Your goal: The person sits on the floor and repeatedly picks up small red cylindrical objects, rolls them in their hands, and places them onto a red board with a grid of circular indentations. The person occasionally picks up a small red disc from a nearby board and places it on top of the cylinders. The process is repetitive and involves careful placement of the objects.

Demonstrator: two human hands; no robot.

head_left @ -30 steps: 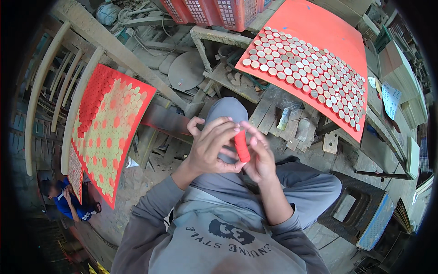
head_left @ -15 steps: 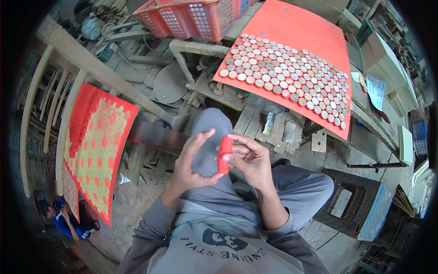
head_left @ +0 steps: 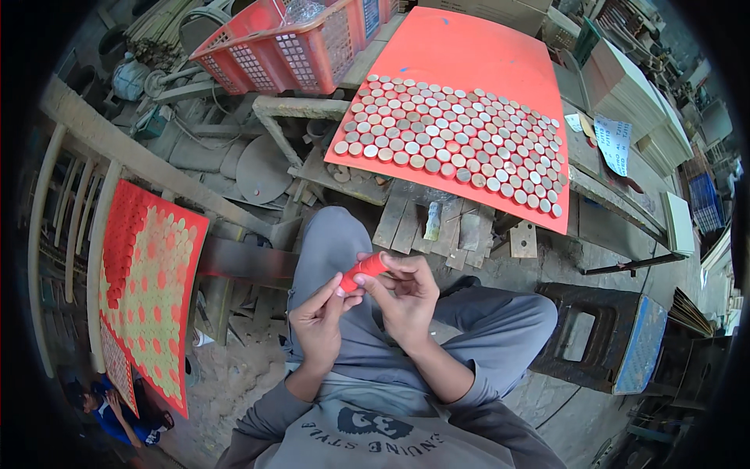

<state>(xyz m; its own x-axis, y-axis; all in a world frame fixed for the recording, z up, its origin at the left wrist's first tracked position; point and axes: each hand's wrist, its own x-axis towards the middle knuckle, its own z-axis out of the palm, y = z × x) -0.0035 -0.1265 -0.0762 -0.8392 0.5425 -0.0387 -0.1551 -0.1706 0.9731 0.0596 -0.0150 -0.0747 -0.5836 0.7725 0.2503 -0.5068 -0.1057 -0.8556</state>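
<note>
A short stack of red round discs is held tilted between my two hands, above my lap. Its lower left end is pinched by the thumb and fingers of my left hand. My right hand closes round the upper right part, its thumb lying along the side. Beyond my knees, a red board carries many round discs with pale tops and red sides, set in close rows on its nearer half. At the left, a second red board bears yellowish and red discs.
A red plastic crate stands at the back, left of the far board. A dark stool with a blue top is on my right. Pale stacked panels rise at the far right. A person in blue sits at the lower left.
The red stack has gone from upright to tilted. My left hand, spread open beside it before, now pinches its lower end. The view has shifted slightly.
</note>
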